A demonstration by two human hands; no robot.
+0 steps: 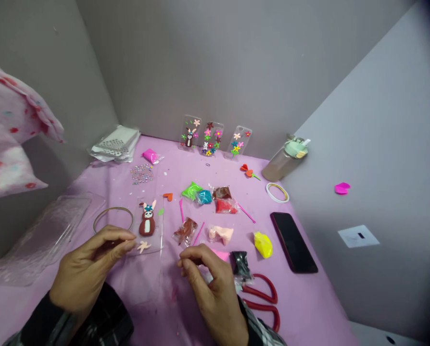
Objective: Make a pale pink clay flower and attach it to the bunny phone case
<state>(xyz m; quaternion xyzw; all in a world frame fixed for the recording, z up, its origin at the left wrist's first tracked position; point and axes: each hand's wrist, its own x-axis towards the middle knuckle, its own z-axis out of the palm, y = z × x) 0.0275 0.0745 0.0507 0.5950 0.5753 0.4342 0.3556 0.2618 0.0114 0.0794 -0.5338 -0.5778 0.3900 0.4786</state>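
My left hand (88,264) hovers at the lower left, its thumb and fingers closed together with nothing visible between them. Its fingertips are just beside a clear phone case (156,238) carrying a brown clay rabbit (147,222) and a small peach clay shape (143,246). My right hand (211,288) is at lower centre in a loose pinch, and anything in it is hidden. Nearest to it are a bag of brown clay (185,231), a pink clay piece (220,254) and a black clay packet (241,265).
Red-handled scissors (261,300) lie under my right wrist, beside a black phone (293,242) and yellow clay (263,245). Several clay packets cover the pink cloth (171,307). Decorated phone cases (215,135) stand along the back wall. A bottle (285,158) lies at the right corner.
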